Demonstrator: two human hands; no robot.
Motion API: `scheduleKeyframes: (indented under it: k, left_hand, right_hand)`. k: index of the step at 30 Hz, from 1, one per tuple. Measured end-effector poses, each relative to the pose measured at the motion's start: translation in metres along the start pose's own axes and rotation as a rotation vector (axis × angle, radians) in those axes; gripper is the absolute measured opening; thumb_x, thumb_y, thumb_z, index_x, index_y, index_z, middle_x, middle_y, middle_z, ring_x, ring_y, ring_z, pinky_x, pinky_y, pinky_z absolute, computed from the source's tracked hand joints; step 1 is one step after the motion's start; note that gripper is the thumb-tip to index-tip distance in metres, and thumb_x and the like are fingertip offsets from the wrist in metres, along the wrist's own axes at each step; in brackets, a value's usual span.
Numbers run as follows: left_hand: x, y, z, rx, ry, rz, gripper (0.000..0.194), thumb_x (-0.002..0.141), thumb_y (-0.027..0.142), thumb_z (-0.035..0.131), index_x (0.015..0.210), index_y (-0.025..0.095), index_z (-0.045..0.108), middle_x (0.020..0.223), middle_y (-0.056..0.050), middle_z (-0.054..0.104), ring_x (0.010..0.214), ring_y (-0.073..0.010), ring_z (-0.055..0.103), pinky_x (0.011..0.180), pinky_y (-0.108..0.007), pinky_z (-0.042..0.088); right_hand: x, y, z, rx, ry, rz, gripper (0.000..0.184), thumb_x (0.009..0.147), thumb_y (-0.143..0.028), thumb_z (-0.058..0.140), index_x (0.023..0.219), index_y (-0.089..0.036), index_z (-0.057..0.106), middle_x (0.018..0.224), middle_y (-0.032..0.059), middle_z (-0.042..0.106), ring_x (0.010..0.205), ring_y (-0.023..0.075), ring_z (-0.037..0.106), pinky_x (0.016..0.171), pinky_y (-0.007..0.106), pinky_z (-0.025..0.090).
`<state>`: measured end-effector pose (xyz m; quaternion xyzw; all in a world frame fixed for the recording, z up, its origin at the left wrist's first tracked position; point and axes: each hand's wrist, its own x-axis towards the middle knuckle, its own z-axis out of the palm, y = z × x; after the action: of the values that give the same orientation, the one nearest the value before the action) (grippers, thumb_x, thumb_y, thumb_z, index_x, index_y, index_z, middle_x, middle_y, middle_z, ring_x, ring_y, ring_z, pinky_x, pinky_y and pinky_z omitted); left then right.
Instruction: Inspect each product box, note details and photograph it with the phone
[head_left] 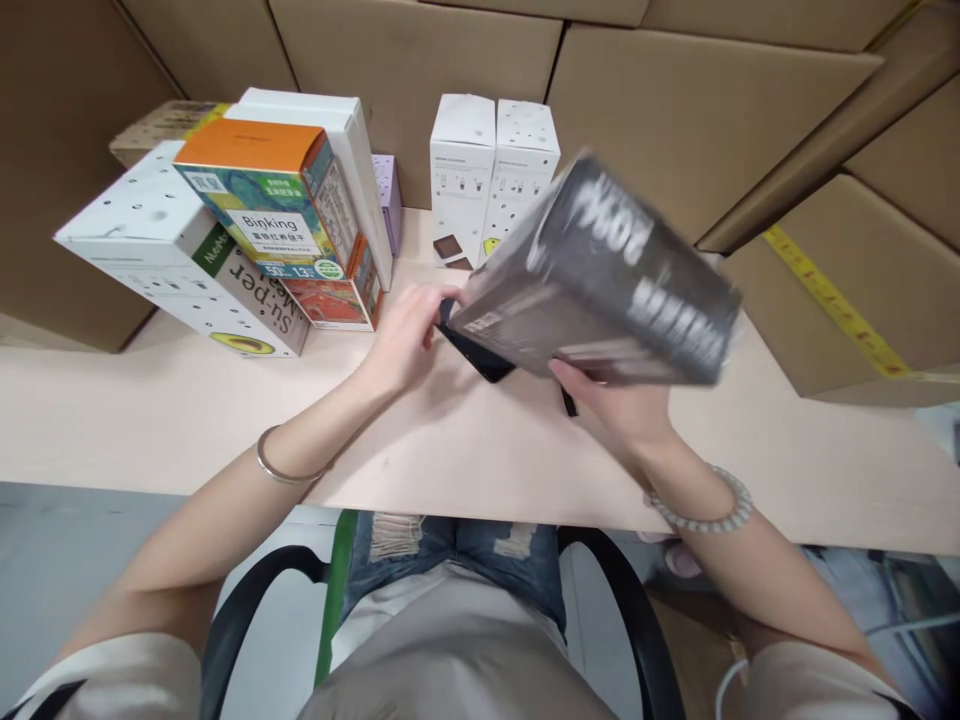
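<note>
Right hand: yours [626,405] grasps the dark box [592,290] by its near lower side, thumb laid against the grey side panel. Beaded bracelet [705,510] at the wrist.
Left hand: yours [405,335], fingers curled, at the upper left corner of a dark flat object [480,355]. With the blur and overlap, you cannot tell whether it grips that object or only rests against it.
Dark box, place: raised and tilted over the middle of the table [450,470]. It lies ahead of your right hand, and to the right of your left.
Dark box, long axis: the long sides of the white-lettered face slope from upper left to lower right, away from the table's far edge and toward its right end. The grey panel's low corner points at your left hand.
Nearer hand: right, in contact and taking the hold. Left is just beside the low corner.
Dark flat object: between your two hands, partly covered by the dark box.
Far edge, centre: two white boxes [463,140], upright, side by side, beyond the dark box's low corner.
Far left corner: an orange-topped box [262,200] above a red-fronted box [330,300]; white avocado-print box [180,260] to their left, purple box [390,200] to their right.
Right end: cardboard carton [795,330] with yellow tape, well apart from your left hand.
</note>
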<state>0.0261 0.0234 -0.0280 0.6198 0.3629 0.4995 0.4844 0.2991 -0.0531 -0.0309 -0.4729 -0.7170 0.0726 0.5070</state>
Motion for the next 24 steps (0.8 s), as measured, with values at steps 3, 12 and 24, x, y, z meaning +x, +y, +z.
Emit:
scheduleKeyframes:
  k: [3, 12, 24]
  left_hand:
    - [-0.002, 0.005, -0.002, -0.039, -0.004, 0.117, 0.074, 0.088, 0.085, 0.071, 0.134, 0.026, 0.074, 0.12, -0.008, 0.071, 0.102, -0.0222, 0.071, 0.098, -0.037, 0.058]
    - [-0.018, 0.019, 0.018, -0.186, -0.161, -0.108, 0.067, 0.081, 0.055, 0.095, 0.131, 0.024, 0.061, 0.134, -0.009, 0.072, 0.131, -0.0333, 0.065, 0.114, -0.046, 0.054]
    - [-0.031, 0.022, 0.028, -0.241, -0.112, -0.226, 0.06, 0.083, 0.052, 0.092, 0.124, 0.02, 0.062, 0.128, -0.009, 0.071, 0.119, -0.029, 0.068, 0.106, -0.044, 0.055]
  right_hand:
    - [-0.002, 0.001, 0.001, 0.238, 0.051, 0.157, 0.046, 0.093, -0.075, 0.071, 0.111, -0.033, 0.071, 0.093, 0.0054, 0.08, 0.087, 0.0295, 0.08, 0.08, 0.052, 0.073]
    - [-0.012, -0.022, 0.008, 0.409, -0.257, 0.548, 0.065, 0.078, -0.065, 0.092, 0.125, -0.029, 0.065, 0.121, 0.007, 0.081, 0.101, 0.0285, 0.08, 0.085, 0.049, 0.072]
    - [-0.011, -0.035, 0.013, 0.602, -0.263, 0.633, 0.057, 0.08, -0.056, 0.095, 0.124, -0.028, 0.071, 0.136, 0.0089, 0.08, 0.122, 0.0322, 0.077, 0.111, 0.06, 0.065]
